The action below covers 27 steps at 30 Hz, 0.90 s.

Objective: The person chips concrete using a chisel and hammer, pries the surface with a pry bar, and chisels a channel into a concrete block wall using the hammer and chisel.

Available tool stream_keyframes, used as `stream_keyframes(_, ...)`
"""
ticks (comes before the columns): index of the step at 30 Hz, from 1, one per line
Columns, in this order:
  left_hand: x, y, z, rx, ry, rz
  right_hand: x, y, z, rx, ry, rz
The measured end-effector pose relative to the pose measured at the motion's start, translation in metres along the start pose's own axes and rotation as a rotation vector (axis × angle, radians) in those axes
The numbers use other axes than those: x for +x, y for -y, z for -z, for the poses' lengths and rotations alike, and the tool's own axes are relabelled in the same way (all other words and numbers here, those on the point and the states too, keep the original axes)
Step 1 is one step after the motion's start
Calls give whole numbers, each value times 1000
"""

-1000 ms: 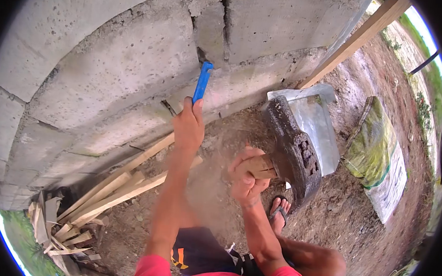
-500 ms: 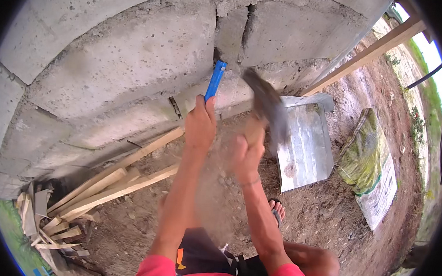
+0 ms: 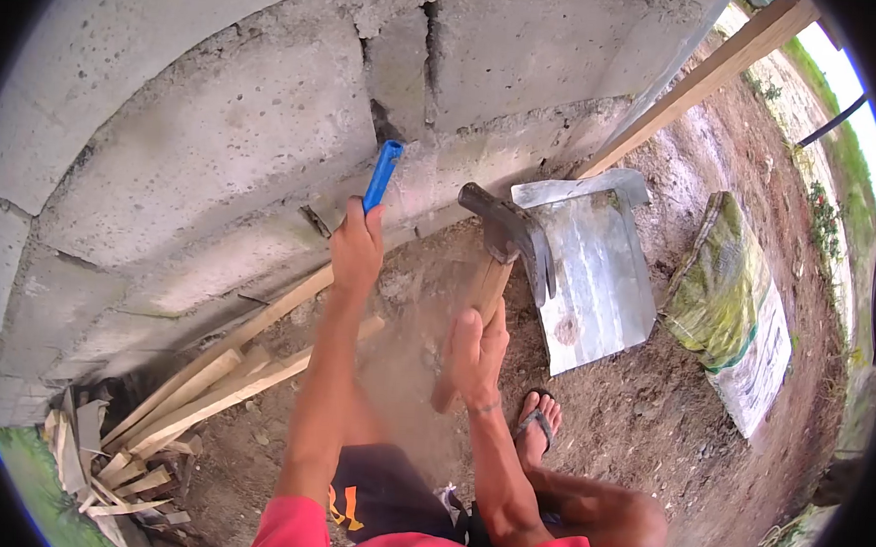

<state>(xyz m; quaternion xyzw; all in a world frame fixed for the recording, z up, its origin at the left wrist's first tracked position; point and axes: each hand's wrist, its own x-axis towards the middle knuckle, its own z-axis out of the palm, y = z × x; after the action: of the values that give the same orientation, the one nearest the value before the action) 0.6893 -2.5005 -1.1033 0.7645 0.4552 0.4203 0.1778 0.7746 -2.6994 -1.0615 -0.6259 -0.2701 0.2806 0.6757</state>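
My left hand [image 3: 358,250] is closed around a short blue pipe [image 3: 380,179], which points up and slightly right. Its upper end is just below a chipped dark hole [image 3: 384,124] in the concrete block wall [image 3: 238,114]; I cannot tell whether it touches the wall. In my right hand [image 3: 477,360] is a claw hammer [image 3: 500,227], gripped by its wooden handle. The hammer's metal head is to the right of the pipe and lower than its tip, apart from it.
A bent metal sheet [image 3: 601,282] lies on the dirt at right, beside a yellow-green sack [image 3: 719,298]. Wooden strips [image 3: 224,396] and scrap wood lean at lower left. A timber beam [image 3: 705,84] slants at upper right. My sandalled foot [image 3: 537,422] stands near the sheet.
The hammer has moved down and away from the pipe and is no longer blurred. The pipe's tip has dropped slightly from the wall hole. The whole view has shifted somewhat.
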Motion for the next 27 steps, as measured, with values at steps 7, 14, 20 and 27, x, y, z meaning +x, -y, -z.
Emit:
stream_keyframes(7,-13,-124,52,-714,298,380,3,-16,7,-18,-8,66)
stream_keyframes(14,-16,-74,30,-211,107,177,2,-6,9,-47,-16,131)
stream_keyframes(20,-9,-70,17,-188,66,270,7,5,7,-79,8,152)
stream_keyframes(27,-10,-76,3,-221,-9,333,18,23,9,-171,32,416)
